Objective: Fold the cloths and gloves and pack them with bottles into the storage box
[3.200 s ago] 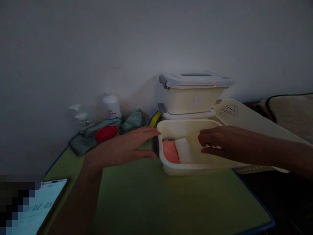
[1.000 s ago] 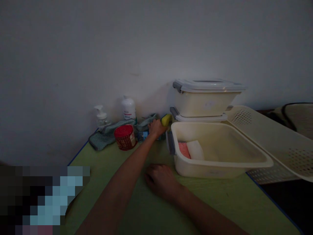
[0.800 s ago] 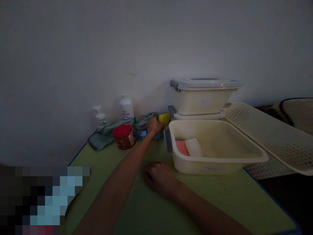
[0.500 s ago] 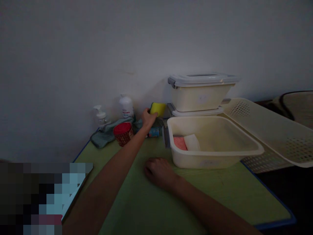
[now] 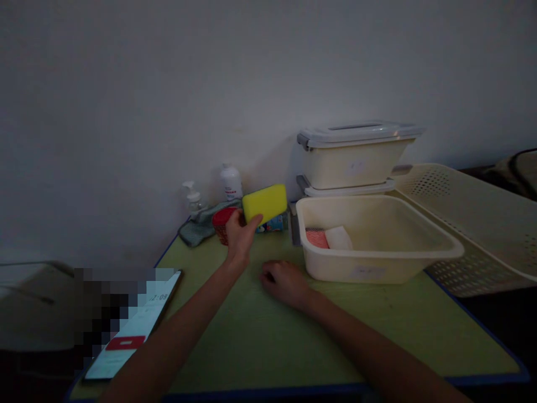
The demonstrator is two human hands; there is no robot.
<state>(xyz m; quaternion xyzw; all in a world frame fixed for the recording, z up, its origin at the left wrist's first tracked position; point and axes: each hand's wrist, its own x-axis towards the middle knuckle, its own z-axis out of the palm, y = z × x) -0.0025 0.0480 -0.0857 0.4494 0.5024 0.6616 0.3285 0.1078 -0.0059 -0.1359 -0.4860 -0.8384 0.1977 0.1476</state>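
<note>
My left hand (image 5: 238, 235) grips a yellow sponge (image 5: 265, 203) by its lower left end and holds it above the green table (image 5: 260, 336), left of an open cream tub (image 5: 377, 263). Inside the tub lie a pink sponge (image 5: 317, 238) and a white sponge (image 5: 339, 238). My right hand (image 5: 284, 281) rests knuckles-up on the table just in front of the tub's left corner, its fingers curled under; nothing shows in it.
A lidded cream box (image 5: 356, 154) stands behind the tub on another lid. A perforated cream tray (image 5: 474, 218) leans at the right. A red-lidded can (image 5: 222, 221), a grey-green cloth (image 5: 201, 226), two bottles (image 5: 231, 182) and a phone (image 5: 134, 330) sit on the left.
My left hand reached to the back by the cloth, took the yellow sponge and has lifted it toward me. My right hand left the tub and settled on the table.
</note>
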